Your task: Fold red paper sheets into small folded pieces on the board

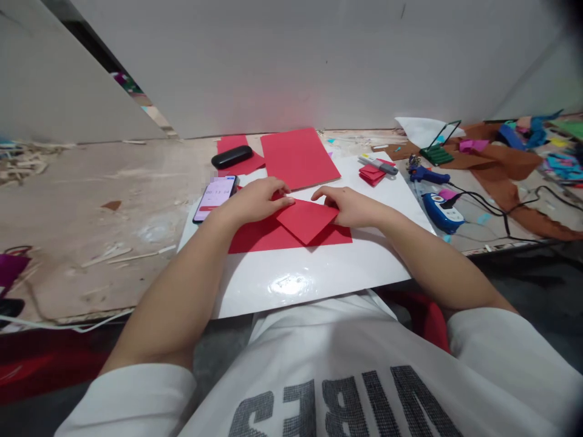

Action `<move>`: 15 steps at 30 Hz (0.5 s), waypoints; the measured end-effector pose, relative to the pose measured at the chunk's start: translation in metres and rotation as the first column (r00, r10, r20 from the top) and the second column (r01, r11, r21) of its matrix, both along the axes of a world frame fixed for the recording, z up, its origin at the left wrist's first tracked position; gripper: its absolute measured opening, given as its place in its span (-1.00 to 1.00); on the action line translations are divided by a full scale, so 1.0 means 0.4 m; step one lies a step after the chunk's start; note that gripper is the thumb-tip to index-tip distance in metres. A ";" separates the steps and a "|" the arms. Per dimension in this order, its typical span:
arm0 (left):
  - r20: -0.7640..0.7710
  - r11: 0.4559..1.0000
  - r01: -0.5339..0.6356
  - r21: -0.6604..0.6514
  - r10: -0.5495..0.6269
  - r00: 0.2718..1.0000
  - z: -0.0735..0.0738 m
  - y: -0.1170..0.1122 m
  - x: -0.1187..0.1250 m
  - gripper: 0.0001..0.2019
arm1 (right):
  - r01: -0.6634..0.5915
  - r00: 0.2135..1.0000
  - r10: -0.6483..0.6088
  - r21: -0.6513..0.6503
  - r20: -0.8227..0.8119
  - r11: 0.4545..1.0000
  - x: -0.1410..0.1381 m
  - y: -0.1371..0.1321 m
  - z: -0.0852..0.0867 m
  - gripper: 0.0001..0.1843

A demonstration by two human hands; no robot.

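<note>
A small red paper piece, turned like a diamond, is held between my two hands over a larger red sheet. My left hand pinches its upper left corner with thumb and fingers. At its right corner, my right hand grips the edge, the thumb partly hidden behind the paper and the index finger bent above it. Under everything lies a glossy white board. A stack of red sheets sits just beyond my hands.
Left of the stack are a black case and a phone showing a timer. A grey cutter rests on small red pieces. Farther right are a blue glue gun, a blue power strip, black cables and scraps.
</note>
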State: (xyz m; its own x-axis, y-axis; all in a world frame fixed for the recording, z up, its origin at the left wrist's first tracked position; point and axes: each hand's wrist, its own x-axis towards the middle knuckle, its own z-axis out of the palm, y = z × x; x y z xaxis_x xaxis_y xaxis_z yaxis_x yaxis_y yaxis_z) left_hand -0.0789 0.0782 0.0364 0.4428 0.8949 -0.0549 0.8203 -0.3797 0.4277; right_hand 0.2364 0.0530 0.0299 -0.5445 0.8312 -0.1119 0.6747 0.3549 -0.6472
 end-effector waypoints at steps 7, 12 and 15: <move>0.069 0.996 -0.089 -0.004 0.089 0.994 0.015 -0.019 0.021 -0.39 | 0.216 0.974 -0.156 0.456 -0.165 0.863 0.055 0.072 -0.004 -0.66; 0.133 0.994 -0.053 -0.092 0.065 0.989 -0.003 -0.017 0.033 -0.36 | -0.192 0.981 0.169 0.469 0.090 0.862 0.046 0.054 -0.004 -0.62; 0.116 0.991 -0.019 -0.133 0.035 0.993 -0.016 -0.021 0.045 -0.22 | -0.283 0.950 0.202 0.384 0.236 0.879 0.042 0.039 -0.010 -0.66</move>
State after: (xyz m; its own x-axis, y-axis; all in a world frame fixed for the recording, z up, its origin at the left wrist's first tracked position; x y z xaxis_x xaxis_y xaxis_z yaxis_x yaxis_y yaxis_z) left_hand -0.0608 0.0697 0.0302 0.4290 0.8951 -0.1211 0.7702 -0.2925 0.5668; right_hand 0.2531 0.0686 0.0258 -0.7379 0.6687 0.0909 0.6249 0.7279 -0.2822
